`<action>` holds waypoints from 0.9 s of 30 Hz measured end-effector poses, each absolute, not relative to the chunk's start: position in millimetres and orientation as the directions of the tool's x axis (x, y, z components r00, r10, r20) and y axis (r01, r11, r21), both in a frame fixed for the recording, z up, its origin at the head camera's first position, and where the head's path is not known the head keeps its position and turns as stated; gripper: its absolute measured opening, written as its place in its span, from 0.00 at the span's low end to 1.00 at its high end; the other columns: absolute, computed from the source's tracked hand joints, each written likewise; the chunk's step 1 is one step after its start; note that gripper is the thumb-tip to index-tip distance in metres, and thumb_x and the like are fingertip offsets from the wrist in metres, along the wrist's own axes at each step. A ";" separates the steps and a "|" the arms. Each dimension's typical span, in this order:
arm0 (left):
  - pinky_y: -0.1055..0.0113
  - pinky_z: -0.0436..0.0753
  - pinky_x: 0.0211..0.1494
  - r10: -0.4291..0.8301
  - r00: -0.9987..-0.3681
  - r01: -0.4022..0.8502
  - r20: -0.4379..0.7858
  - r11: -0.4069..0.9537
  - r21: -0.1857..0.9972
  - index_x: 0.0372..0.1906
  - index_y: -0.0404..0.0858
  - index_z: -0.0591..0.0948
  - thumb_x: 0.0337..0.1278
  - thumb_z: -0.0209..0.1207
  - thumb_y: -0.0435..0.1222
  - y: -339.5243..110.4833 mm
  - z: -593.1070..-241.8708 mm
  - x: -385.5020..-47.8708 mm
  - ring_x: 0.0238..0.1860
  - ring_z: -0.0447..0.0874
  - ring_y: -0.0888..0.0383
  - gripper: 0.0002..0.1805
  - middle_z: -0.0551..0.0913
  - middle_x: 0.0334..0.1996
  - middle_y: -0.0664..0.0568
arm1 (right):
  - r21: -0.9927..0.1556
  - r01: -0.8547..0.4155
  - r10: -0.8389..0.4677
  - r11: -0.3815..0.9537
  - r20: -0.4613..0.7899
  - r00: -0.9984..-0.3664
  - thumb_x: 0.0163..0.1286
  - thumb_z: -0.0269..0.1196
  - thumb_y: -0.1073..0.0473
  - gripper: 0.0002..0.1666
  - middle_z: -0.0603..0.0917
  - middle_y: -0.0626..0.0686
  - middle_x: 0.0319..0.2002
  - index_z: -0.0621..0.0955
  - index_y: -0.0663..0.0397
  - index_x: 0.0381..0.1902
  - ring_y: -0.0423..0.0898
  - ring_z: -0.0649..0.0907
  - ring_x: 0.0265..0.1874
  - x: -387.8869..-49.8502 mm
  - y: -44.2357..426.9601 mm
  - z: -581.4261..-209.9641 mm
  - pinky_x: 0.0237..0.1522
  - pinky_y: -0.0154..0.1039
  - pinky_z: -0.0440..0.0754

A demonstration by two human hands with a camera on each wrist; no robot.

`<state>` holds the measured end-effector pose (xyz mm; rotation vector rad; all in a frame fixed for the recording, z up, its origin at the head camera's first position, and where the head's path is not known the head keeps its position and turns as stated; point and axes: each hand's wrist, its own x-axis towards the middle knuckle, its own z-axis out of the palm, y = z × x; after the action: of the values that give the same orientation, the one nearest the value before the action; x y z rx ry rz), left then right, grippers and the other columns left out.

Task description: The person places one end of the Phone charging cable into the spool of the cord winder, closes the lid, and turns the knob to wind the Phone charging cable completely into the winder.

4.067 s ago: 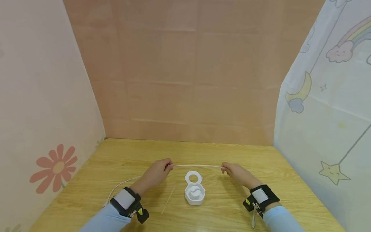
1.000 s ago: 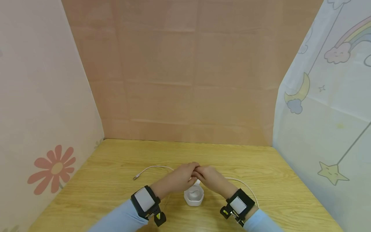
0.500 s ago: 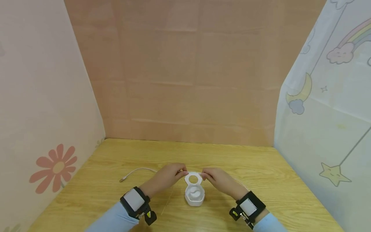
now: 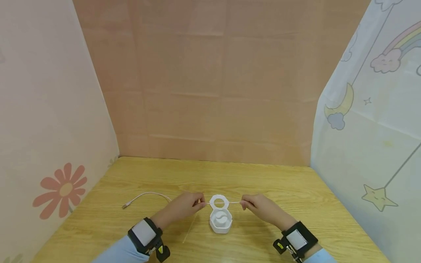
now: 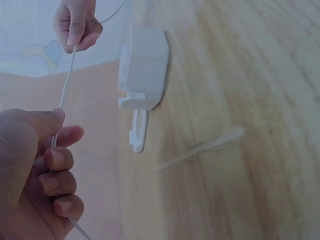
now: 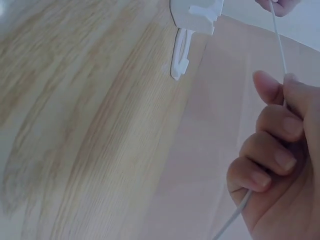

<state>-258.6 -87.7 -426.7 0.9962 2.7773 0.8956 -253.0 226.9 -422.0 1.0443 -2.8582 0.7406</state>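
A thin white USB cable (image 4: 235, 202) runs taut between the two hands. My left hand (image 4: 187, 204) pinches it between thumb and forefinger, the other fingers curled around it. At the other end of the stretch, my right hand (image 4: 263, 209) grips it the same way. Beyond the left hand the cable curves along the table to a metal-tipped plug (image 4: 125, 206). Between the hands, a white hexagonal case (image 4: 221, 228) sits with its lid (image 4: 212, 201) folded back. A round hole pierces the lid, and a curved core shows inside. From the head, the cable crosses the lid, above the table.
A thin pale strip (image 4: 189, 230) lies on the wooden table (image 4: 158, 171) left of the case. An orange-brown backdrop (image 4: 217, 91) rises behind, and printed cloths hang on both sides.
One second ago the hands met above the case. They have since drawn apart, pulling the cable straight between them. The plug on the left has slid leftward and a little nearer.
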 end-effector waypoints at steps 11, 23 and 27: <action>0.74 0.68 0.25 0.613 -0.790 0.513 0.008 0.655 0.555 0.35 0.49 0.73 0.70 0.52 0.40 -81.7 -443.4 -246.8 0.21 0.66 0.69 0.04 0.70 0.22 0.63 | -0.480 -0.549 -0.626 0.685 -0.003 -0.779 0.77 0.49 0.48 0.17 0.76 0.44 0.23 0.78 0.45 0.29 0.32 0.62 0.17 -253.6 230.8 -427.2 0.22 0.29 0.64; 0.75 0.67 0.25 0.649 -0.761 0.557 0.008 0.646 0.522 0.35 0.48 0.75 0.68 0.55 0.39 -78.9 -456.2 -249.1 0.21 0.64 0.70 0.04 0.69 0.21 0.64 | -0.504 -0.530 -0.643 0.682 -0.067 -0.763 0.76 0.51 0.56 0.13 0.77 0.40 0.27 0.79 0.47 0.31 0.31 0.70 0.22 -254.1 230.8 -433.1 0.27 0.30 0.70; 0.75 0.67 0.25 0.656 -0.755 0.566 0.006 0.646 0.512 0.35 0.49 0.75 0.68 0.55 0.39 -78.5 -455.7 -249.2 0.20 0.64 0.70 0.04 0.69 0.21 0.64 | -0.518 -0.517 -0.646 0.681 -0.093 -0.758 0.76 0.52 0.55 0.14 0.72 0.37 0.23 0.77 0.45 0.29 0.31 0.69 0.21 -253.1 231.6 -433.6 0.25 0.29 0.69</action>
<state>-249.2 -78.5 -455.7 1.0056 2.6841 0.7433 -253.1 231.6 -433.6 1.1039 -3.1236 0.8189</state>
